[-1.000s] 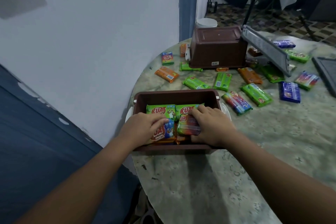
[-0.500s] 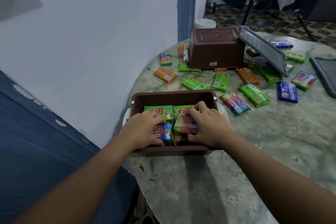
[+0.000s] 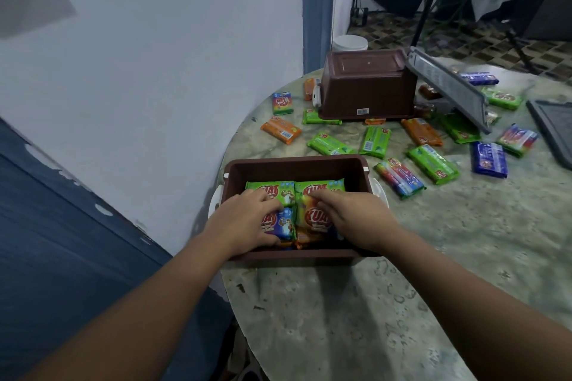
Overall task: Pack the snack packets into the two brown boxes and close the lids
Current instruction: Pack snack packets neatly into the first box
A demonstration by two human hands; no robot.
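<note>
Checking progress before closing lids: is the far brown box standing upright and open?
No, the far box lies upside down, its flat base facing up, with packets scattered on the table around it.

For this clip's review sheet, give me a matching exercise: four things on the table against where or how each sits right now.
Things:
1. near brown box
2. far brown box
3. blue packet
4. left hand

States:
A. upside down at the table's far side
B. loose on the table, right of the boxes
C. open, partly filled with packets
D. resting on packets inside a box

Pairs: 1-C, 2-A, 3-B, 4-D
</note>
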